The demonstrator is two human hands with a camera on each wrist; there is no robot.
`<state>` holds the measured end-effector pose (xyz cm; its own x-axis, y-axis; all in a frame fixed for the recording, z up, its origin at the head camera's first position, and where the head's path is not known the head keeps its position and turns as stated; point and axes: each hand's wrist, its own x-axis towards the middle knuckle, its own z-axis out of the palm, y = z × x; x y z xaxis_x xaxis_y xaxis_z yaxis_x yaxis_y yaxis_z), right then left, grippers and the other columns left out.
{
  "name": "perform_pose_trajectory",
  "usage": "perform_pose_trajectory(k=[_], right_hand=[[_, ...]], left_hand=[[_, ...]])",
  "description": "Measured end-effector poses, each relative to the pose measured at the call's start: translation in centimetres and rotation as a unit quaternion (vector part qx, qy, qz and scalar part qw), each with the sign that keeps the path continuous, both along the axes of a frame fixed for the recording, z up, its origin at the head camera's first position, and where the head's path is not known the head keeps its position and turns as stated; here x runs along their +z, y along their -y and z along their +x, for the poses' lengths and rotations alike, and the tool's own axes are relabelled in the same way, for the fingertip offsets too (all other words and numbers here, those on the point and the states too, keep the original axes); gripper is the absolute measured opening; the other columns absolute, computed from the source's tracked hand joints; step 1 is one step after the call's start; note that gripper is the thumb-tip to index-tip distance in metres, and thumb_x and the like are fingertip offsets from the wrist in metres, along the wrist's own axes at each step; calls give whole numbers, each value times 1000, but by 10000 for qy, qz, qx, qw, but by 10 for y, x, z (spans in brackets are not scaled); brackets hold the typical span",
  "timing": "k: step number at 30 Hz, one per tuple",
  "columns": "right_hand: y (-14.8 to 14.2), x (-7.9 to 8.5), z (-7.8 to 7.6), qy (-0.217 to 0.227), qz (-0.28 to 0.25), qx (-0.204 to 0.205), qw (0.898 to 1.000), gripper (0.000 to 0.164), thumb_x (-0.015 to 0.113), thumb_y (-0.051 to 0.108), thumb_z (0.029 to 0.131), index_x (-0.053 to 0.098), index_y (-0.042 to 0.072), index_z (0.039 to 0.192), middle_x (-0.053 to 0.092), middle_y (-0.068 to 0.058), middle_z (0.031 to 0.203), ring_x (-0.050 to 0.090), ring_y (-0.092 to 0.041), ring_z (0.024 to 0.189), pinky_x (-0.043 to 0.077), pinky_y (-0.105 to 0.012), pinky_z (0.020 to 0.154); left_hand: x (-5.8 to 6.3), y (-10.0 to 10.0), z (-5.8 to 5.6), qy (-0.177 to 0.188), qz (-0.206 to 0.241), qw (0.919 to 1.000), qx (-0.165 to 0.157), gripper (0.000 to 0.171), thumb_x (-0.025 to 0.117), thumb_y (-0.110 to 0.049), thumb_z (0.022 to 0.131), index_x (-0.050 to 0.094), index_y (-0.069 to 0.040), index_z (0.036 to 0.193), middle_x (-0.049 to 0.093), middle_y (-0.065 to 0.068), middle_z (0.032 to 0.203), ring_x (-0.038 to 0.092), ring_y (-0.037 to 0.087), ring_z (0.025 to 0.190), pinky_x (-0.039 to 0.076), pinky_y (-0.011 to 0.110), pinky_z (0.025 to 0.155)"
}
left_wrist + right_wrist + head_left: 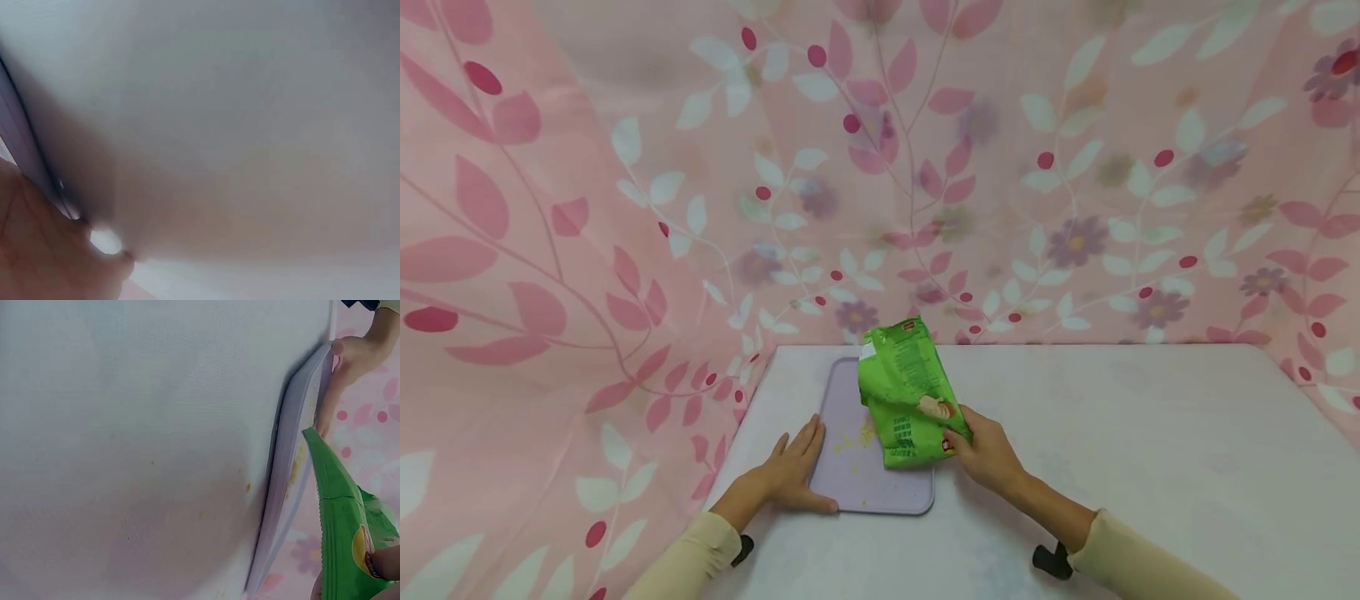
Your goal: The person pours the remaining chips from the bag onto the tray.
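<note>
- Green bag (898, 383): bright, glossy, creased, its zigzag-cut edge plain in the right wrist view. White patch at upper left; dark printed text down the panel; small red logos near the top and the lower right; a picture of pale food near the gripped side.
- Bag's position: tilted over the right part of the tray (883, 496), covering much of that side in the head view. Whether it touches the tray, cannot tell.
- Right hand (988, 450): pinches the bag's lower right side, thumb on the printed face, fingers behind.
- Left hand (793, 473): at the tray's left edge, fingers nearly straight, thumb spread wide along the near edge by the corner. Left wrist view shows only part of this hand, blurred.
- Tray: pale purple, rectangular, rounded corners, low raised rim.
- Yellow crumbs (867, 435): scattered on the tray, thickest beside the bag's left edge.
- Table (1112, 442): white, faintly mottled, with the tray on its left part. A few small brownish specks (248, 487) near the tray in the right wrist view.
- Backdrop (917, 208): pink cloth behind and at the left, patterned with pink and white leaves, red berries, purplish flowers.
- Person: cream sleeves (688, 554), a black fitting (1052, 562) near each cuff.
</note>
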<state>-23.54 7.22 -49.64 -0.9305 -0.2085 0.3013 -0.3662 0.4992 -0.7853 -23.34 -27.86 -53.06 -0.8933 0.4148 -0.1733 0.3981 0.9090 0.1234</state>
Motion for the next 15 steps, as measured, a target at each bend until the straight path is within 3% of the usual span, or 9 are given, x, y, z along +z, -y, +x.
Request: perform_pose_trajectory(k=[5, 11, 15], right_hand=[[1, 4, 2, -14, -184, -45, 9998, 34, 62, 8, 87, 57, 7, 120, 68, -3, 90, 57, -6, 71, 47, -20, 60], [7, 21, 1, -730, -1071, -297, 9911, 31, 62, 7, 87, 57, 4, 117, 69, -7, 91, 61, -11, 74, 51, -23, 60], [9, 15, 1, -338, -629, -212, 9972, 29, 62, 9, 87, 59, 7, 116, 67, -4, 87, 56, -8, 69, 47, -21, 57]], left_hand=[[-6, 2, 1, 119, 16, 9999, -6, 138, 50, -90, 52, 4, -3, 148, -2, 15, 156, 4, 27, 144, 10, 58, 110], [-7, 3, -1, 153, -102, 9998, -41, 137, 47, -91, 52, 3, -4, 148, -5, 14, 156, 2, 27, 144, 9, 58, 111], [-4, 2, -2, 133, -196, 9997, -81, 136, 43, -93, 53, 3, -4, 148, -5, 15, 155, 2, 26, 144, 10, 57, 111]])
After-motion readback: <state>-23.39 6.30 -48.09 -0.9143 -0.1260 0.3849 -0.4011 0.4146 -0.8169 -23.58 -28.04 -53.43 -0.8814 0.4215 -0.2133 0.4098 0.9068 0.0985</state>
